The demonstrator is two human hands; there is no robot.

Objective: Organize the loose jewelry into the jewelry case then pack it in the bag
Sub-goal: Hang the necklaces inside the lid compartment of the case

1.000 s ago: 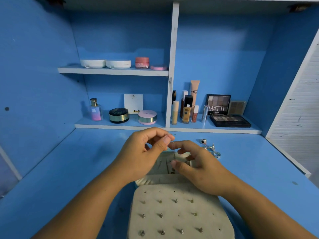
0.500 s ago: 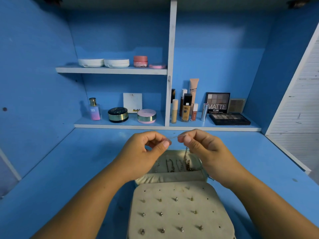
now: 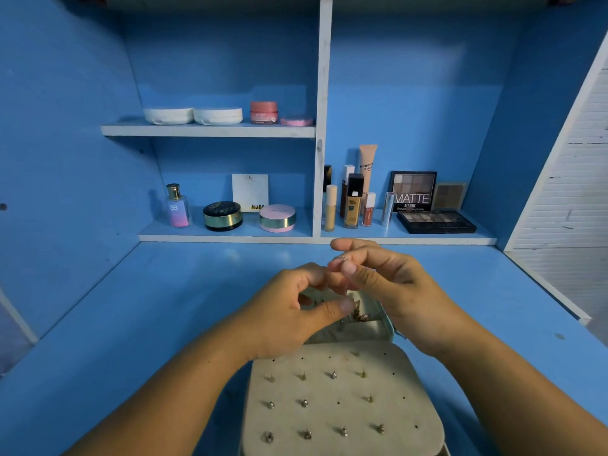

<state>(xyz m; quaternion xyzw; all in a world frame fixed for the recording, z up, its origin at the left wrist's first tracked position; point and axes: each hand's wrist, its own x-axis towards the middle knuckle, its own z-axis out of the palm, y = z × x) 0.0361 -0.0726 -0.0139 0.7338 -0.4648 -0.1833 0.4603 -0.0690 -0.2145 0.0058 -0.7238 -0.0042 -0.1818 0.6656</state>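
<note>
An open beige jewelry case (image 3: 342, 403) lies on the blue desk in front of me, its near panel studded with several earring backs. Above the far compartment, my right hand (image 3: 388, 291) pinches the top of a thin chain necklace (image 3: 357, 312) whose lower end hangs into the case. My left hand (image 3: 296, 311) is just left of it, thumb and fingers curled in toward the chain; whether they grip it I cannot tell. The hands hide most of the far compartment. No bag is in view.
The blue desk (image 3: 131, 340) has side walls left and right. A low shelf at the back holds a perfume bottle (image 3: 178, 207), compacts, foundation bottles (image 3: 353, 202) and eyeshadow palettes (image 3: 434, 220). A higher shelf carries white cases (image 3: 194, 115) and a pink jar.
My right hand went from low over the case to pinching the chain and lifting it. Both hands have since drawn closer together, the left one dropping slightly toward the hanging chain.
</note>
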